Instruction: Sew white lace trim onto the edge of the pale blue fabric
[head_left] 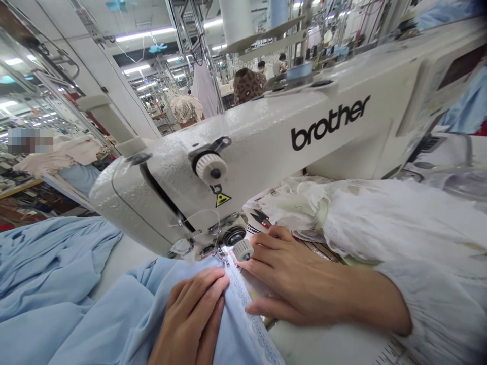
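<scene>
A white Brother sewing machine (266, 137) fills the middle of the view, its head and needle area at centre left. Light blue fabric (68, 289) with a lace trim strip (247, 314) lies under the presser foot (222, 256). My left hand (192, 319) rests flat on the blue fabric just left of the lace, fingers stretched toward the needle. My right hand (292, 281) lies on the machine bed right of the lace, fingers extended and pressing the trim's edge. A white sleeve covers my right forearm (418, 253).
Black-handled snips (261, 218) lie behind my right hand beside white lacy cloth (297, 203). A measuring scale (395, 352) is marked on the table at lower right. Other workers (249, 83) and piles of cloth (57, 152) sit further back in the workshop.
</scene>
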Available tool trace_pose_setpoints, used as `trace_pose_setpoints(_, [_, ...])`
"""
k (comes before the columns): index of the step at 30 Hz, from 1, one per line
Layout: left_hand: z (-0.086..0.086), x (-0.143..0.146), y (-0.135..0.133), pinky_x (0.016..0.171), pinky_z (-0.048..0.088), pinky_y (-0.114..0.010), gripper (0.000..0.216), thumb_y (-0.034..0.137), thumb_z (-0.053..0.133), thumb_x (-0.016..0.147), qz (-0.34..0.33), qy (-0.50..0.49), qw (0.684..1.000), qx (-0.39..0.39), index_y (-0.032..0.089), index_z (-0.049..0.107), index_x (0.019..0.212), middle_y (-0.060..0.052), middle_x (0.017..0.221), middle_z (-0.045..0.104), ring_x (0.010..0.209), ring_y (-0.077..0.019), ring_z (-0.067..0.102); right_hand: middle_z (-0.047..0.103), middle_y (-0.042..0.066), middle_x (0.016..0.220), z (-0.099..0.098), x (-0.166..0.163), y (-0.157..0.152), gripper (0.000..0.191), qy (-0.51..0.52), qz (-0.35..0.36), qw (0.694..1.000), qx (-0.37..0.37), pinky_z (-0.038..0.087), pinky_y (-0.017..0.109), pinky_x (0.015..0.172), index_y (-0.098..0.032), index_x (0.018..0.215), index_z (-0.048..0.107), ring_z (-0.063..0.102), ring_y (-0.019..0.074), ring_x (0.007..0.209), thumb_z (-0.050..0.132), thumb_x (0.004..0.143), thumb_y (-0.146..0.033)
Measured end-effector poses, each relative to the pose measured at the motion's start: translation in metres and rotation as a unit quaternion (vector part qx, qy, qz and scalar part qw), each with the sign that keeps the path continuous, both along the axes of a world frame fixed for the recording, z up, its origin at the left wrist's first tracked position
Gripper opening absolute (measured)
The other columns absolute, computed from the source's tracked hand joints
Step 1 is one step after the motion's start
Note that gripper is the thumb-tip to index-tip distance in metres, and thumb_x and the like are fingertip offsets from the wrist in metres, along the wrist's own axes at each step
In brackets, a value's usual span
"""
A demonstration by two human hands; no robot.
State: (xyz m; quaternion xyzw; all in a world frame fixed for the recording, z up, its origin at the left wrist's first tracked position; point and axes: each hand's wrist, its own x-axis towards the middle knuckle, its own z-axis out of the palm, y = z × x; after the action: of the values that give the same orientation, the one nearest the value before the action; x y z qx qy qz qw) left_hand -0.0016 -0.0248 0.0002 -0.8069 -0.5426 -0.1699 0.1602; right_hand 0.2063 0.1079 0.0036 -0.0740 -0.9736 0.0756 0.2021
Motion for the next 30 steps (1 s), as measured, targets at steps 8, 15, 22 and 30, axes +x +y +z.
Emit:
trace_pose_setpoints(8, [-0.0001, 0.0021, -0.0014, 0.100, 0.041, -0.017, 0.029, 0.017, 0.049, 0.091, 0.003, 0.001, 1.000, -0.005, 0.016, 0.058, 0.118, -0.005, 0.121, 0.065, 0.115, -0.0110, 0.058, 0.064, 0.008, 0.108, 0.0005, 0.0016, 0.0000, 0.040, 0.004, 0.039, 0.999, -0.018, 0.027, 0.047, 0.100, -0.016, 0.119, 0.057, 0.049, 0.0261, 0.105, 0.047, 0.097, -0.048])
trace_pose_setpoints(15, [-0.0022, -0.0020, -0.0031, 0.105, 0.038, -0.019, 0.033, 0.017, 0.050, 0.091, 0.010, -0.010, 1.000, -0.027, 0.018, 0.056, 0.123, -0.004, 0.127, 0.061, 0.121, -0.0112, 0.053, 0.063, 0.006, 0.111, 0.0021, -0.0001, 0.0008, 0.032, -0.027, 0.084, 0.996, -0.025, 0.034, 0.035, 0.091, -0.014, 0.109, 0.060, 0.049, 0.0200, 0.099, 0.042, 0.101, -0.039])
trace_pose_setpoints(22, [0.0012, 0.0002, -0.0026, 0.104, 0.038, -0.017, 0.032, 0.017, 0.049, 0.091, 0.008, 0.001, 1.000, -0.022, 0.017, 0.056, 0.122, -0.004, 0.124, 0.063, 0.118, -0.0104, 0.055, 0.064, 0.005, 0.112, 0.0016, 0.0004, 0.0012, 0.032, -0.008, 0.070, 0.997, -0.022, 0.025, 0.040, 0.101, -0.015, 0.111, 0.059, 0.049, 0.0216, 0.103, 0.044, 0.101, -0.040])
trace_pose_setpoints(30, [0.0041, -0.0036, -0.0024, 0.101, 0.041, -0.021, 0.033, 0.015, 0.046, 0.091, 0.014, 0.034, 0.999, -0.019, 0.019, 0.056, 0.122, -0.002, 0.125, 0.063, 0.120, -0.0114, 0.054, 0.066, 0.002, 0.103, 0.0034, 0.0014, -0.0016, 0.024, -0.012, 0.070, 0.997, -0.002, 0.030, 0.037, 0.090, -0.017, 0.098, 0.061, 0.051, 0.0197, 0.099, 0.044, 0.101, -0.034])
